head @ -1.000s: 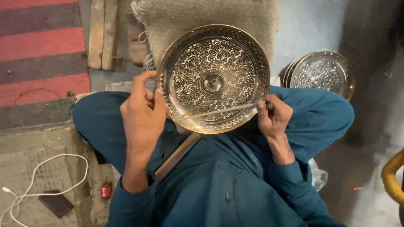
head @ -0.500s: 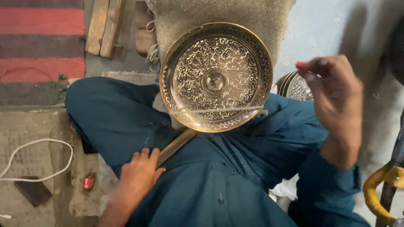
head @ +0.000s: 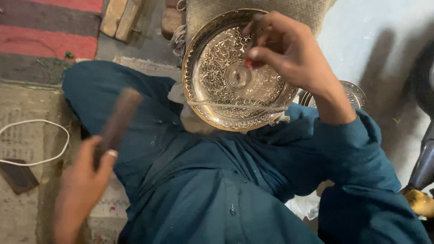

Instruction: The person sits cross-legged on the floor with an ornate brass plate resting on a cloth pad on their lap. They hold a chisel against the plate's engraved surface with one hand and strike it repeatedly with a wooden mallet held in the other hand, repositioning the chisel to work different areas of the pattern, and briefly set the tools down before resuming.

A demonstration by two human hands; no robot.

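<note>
On lap: engraved plate, face up, propped against knees.
Right hand over plate centre, fingers pinching small red-tipped tool; left hand gripping blurred wooden handle, long axis pointing up-right.

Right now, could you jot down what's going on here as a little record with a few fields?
Setting: person seated cross-legged on the floor in dark teal clothes
Main piece: round engraved metal plate resting on the lap, a thin string across its lower part
Right hand: over the plate, fingers pinching a small red-tipped tool
Left hand: raised, gripping a dark wooden stick, blurred
Nearby: second metal plate on the right; white cable on the left
</note>
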